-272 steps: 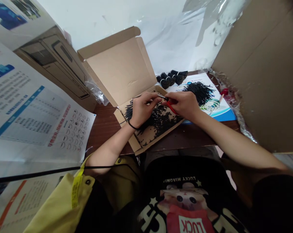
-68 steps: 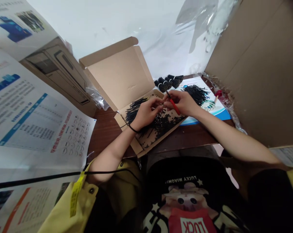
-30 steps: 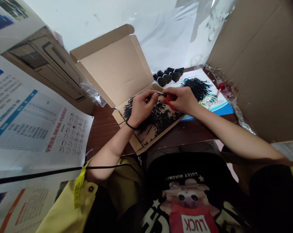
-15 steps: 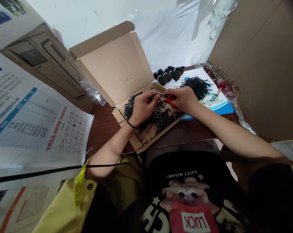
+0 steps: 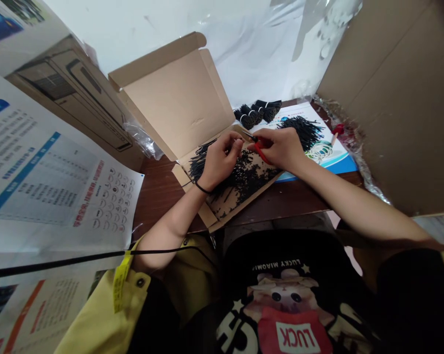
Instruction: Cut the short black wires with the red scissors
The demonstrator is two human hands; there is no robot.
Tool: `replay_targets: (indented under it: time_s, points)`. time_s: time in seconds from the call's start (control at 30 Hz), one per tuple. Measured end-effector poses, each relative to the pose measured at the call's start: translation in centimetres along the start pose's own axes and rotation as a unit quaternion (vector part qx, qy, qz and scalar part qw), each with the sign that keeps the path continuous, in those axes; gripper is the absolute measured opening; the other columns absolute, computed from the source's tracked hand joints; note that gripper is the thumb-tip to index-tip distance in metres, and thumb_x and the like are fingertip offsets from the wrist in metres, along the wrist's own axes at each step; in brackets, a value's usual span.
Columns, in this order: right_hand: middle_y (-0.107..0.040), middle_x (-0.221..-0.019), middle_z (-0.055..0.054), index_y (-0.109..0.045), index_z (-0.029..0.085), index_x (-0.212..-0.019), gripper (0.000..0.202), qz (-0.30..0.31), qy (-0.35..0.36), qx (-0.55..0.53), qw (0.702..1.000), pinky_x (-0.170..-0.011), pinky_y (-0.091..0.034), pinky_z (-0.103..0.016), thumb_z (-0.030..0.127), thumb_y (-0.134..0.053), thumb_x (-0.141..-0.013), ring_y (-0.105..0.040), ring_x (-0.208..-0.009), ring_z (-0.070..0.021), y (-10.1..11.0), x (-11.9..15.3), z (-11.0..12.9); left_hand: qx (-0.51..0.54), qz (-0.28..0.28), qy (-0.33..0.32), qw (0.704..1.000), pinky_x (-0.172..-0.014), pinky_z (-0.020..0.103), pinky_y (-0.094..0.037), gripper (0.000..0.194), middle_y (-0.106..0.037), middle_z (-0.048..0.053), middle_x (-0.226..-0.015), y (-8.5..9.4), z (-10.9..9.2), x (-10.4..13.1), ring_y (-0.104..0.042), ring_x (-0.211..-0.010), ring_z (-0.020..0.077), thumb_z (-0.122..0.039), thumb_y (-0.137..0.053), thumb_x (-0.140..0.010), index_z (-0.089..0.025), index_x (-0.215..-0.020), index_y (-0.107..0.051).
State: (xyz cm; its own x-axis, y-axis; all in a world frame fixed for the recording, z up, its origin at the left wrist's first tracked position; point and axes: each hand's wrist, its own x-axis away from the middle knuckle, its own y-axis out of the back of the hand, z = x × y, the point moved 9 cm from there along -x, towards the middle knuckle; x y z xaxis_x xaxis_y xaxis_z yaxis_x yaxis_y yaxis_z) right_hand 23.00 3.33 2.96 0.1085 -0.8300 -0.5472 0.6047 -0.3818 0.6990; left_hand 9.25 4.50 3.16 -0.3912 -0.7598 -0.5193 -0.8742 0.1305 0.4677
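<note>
My right hand [image 5: 282, 146] grips a pair of small red-handled scissors [image 5: 260, 150], whose blades point up and left. Just left of the blades, my left hand [image 5: 222, 156] is closed with thumb and fingertips pinched together; anything between them is too small to make out. Both hands hover over an open cardboard box [image 5: 252, 197]. In its left part lie long black strips [image 5: 197, 164], partly hidden by my left hand. Short black cut pieces [image 5: 248, 184] are scattered over the box's bottom.
Tied black bundles [image 5: 261, 112] lie behind the box on the right. A loose black pile [image 5: 301, 132] and pale rubber bands [image 5: 320, 151] rest on a printed folder [image 5: 345, 163]. Cardboard [image 5: 387, 108] stands at right; a printed sheet [image 5: 65, 182] hangs at left.
The scissor blades have swung upward, away from my left fingertips. My left fingers have curled in more. The view has shifted slightly.
</note>
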Motion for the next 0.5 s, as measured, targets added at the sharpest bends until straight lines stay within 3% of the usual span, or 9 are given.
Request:
replay_targets:
  time_s: [0.27,0.5]
  points:
    - [-0.063,-0.063,0.0,-0.072,0.02,-0.094,0.034,-0.003,0.01,-0.023,1.0,-0.056,-0.032,-0.025,0.047,-0.06,-0.078,-0.049,-0.056,-0.0105,0.19,0.13,0.53,0.015,-0.003,-0.016,1.0,-0.062,0.023,-0.042,0.03,-0.059,0.0,-0.066,0.07,-0.59,0.0,-0.053,-0.063,0.0094,-0.042,-0.044,-0.093,-0.017,-0.084,-0.056]
    - [-0.065,-0.067,-0.002,-0.071,0.02,-0.096,0.035,0.004,0.009,0.002,1.0,-0.059,-0.035,-0.026,0.048,-0.059,-0.079,-0.054,-0.06,-0.0131,-0.22,0.18,0.59,0.023,-0.005,0.007,1.0,-0.062,0.022,-0.042,0.032,-0.062,0.002,-0.073,0.02,-0.18,0.04,-0.057,-0.069,0.0092,-0.043,-0.043,-0.094,-0.016,-0.083,-0.059]
